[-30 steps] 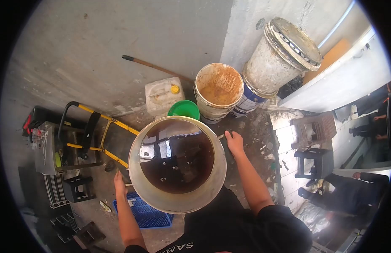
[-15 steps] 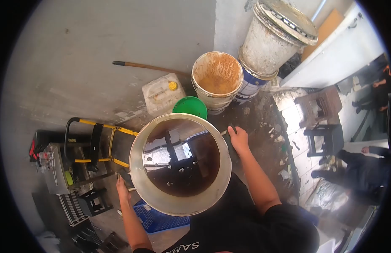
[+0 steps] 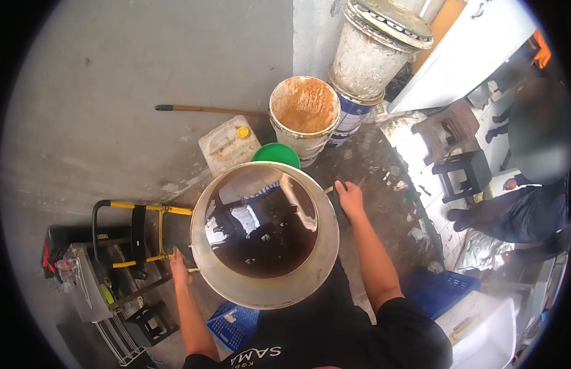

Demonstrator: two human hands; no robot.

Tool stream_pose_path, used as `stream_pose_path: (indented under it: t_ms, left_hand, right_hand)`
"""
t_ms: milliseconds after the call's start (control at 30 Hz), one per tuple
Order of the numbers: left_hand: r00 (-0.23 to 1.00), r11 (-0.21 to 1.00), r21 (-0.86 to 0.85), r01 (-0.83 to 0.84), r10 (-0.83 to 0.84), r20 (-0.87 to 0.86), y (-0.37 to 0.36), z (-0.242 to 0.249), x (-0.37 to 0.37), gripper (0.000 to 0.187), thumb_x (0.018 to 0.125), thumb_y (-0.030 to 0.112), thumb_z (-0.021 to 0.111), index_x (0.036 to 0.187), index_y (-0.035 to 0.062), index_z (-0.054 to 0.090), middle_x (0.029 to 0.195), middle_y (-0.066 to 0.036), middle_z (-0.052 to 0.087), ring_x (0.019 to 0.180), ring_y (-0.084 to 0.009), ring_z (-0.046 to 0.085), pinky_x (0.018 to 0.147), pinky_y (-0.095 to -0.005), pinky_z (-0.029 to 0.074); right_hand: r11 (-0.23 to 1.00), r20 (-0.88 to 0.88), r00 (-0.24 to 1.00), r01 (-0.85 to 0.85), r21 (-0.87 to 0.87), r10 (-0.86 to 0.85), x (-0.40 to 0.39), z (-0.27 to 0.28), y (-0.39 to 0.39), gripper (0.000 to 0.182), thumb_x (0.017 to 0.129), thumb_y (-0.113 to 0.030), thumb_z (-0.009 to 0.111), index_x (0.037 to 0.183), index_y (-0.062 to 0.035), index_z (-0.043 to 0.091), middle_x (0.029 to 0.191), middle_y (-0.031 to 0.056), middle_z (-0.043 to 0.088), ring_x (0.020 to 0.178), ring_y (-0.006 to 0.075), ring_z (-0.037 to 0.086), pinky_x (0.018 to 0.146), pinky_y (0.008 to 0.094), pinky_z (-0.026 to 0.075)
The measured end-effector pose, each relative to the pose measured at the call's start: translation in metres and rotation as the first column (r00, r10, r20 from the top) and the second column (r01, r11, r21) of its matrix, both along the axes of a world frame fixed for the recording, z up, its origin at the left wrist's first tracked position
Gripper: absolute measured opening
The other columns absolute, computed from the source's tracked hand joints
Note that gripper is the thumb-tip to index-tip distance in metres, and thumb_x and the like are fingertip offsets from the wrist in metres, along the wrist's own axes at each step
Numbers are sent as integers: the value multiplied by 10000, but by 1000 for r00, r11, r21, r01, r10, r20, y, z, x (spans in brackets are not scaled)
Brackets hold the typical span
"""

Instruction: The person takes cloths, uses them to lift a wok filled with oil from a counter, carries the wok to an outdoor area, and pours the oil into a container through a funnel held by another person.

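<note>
A big metal pot of dark liquid is in front of my body, its surface mirroring bright shapes. My left hand is closed around the pot's handle on the left side. On the opposite side, my right hand grips the other handle, with something dark, perhaps a cloth, under the fingers. Just beyond the pot's far rim is a green basin, partly hidden by it. Behind that stands a stained white bucket, open at the top, brownish inside.
A white jerrycan with a yellow cap sits by the wall. Stacked buckets rise behind. To the left is a yellow-black trolley; blue crates lie low. Stools and a person are at the right.
My view has shifted, so the buckets and stools appear farther left. The liquid's reflections have changed. Both hands keep their hold on the pot.
</note>
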State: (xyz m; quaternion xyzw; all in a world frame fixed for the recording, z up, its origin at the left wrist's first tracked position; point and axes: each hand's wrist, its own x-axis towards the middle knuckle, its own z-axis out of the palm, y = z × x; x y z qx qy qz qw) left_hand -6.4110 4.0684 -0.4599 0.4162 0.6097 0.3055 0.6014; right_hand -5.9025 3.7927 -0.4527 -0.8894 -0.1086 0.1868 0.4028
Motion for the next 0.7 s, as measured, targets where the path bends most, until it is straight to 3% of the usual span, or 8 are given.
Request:
stream_pose_path:
  t_ms: [67, 300, 400, 467, 567, 700]
  left_hand:
    - [1000, 1000, 26, -5, 5, -13, 6, -2, -1, 216, 998, 272, 498, 914, 86, 566, 740, 62, 447, 627, -60, 416, 556, -251, 342]
    - [1000, 1000, 26, -5, 6, -17, 17, 12, 5, 209, 999, 269, 493, 912, 92, 563, 734, 64, 452, 623, -55, 424, 557, -236, 348]
    - [1000, 999, 33, 14, -14, -3, 22, 12, 4, 216, 997, 272, 496, 905, 89, 563, 734, 62, 454, 622, -55, 425, 555, -234, 345]
    - [998, 997, 30, 65, -64, -28, 24, 14, 2, 222, 993, 270, 501, 919, 76, 578, 733, 62, 457, 623, -55, 423, 554, -239, 343]
    - [990, 994, 62, 96, -89, -107, 26, 17, 6, 228, 990, 267, 505, 938, 63, 593, 721, 64, 451, 615, -53, 413, 551, -242, 338]
    - [991, 994, 55, 92, -86, -105, 29, 13, 8, 230, 988, 267, 508, 959, 59, 599, 716, 66, 447, 607, -52, 405, 549, -240, 332]
  right_hand:
    - [999, 18, 1000, 17, 27, -17, -3, -5, 3, 411, 888, -358, 627, 875, 52, 647, 792, 213, 650, 705, 263, 601, 678, 390, 454]
    - [1000, 9, 1000, 22, 14, -22, -7, -21, 5, 418, 886, -355, 636, 875, 63, 642, 773, 189, 651, 697, 212, 588, 673, 376, 454]
    - [999, 82, 996, 39, 38, -42, -9, -29, 4, 418, 885, -350, 639, 864, 68, 639, 765, 188, 648, 692, 210, 581, 669, 374, 452]
    - [999, 5, 999, 39, 36, -39, -10, -30, 2, 412, 888, -348, 637, 856, 63, 641, 759, 182, 645, 690, 205, 577, 669, 375, 450]
    - [999, 75, 996, 38, 23, -40, -11, -32, 2, 404, 891, -345, 636, 845, 56, 644, 749, 173, 641, 687, 198, 569, 669, 372, 447]
    - [997, 10, 998, 54, 47, -54, -11, -38, -3, 397, 896, -341, 634, 848, 54, 647, 743, 160, 640, 689, 189, 565, 673, 371, 447]
